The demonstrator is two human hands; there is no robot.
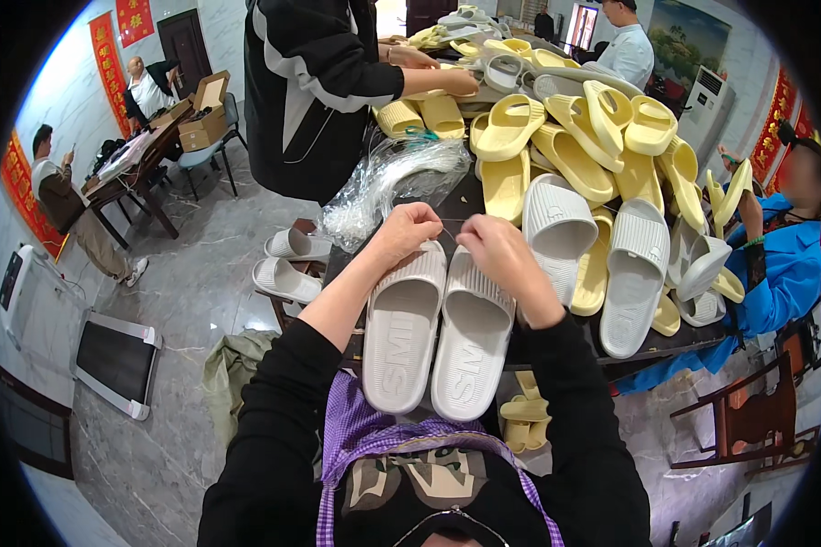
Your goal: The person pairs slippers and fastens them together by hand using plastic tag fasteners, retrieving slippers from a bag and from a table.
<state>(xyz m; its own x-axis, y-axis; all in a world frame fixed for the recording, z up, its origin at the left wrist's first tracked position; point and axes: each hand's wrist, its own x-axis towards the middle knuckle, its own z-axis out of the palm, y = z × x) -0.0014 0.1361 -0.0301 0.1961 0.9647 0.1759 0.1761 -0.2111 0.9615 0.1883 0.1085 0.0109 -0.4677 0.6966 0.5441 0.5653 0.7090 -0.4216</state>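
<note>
A pair of light grey slide sandals lies side by side in front of me, the left slide (398, 342) and the right slide (472, 351), toes pointing away. Above the left slide's strap, my left hand (403, 239) is closed in a pinch. My right hand (502, 257) is pinched over the right slide's strap, its fingers curled inward. Between the fingertips of both hands runs a thin pale strand, hard to make out. Just beyond my left hand lies a clear plastic bag (392, 182) with a bundle of whitish plastic strands.
Yellow slides (570, 159) are heaped on the dark table, with grey slides (637, 273) at its right. Two grey slides (287, 278) rest on a stool at left. A person in a black jacket (310, 100) reaches over the table; another in blue (780, 264) handles slides at right.
</note>
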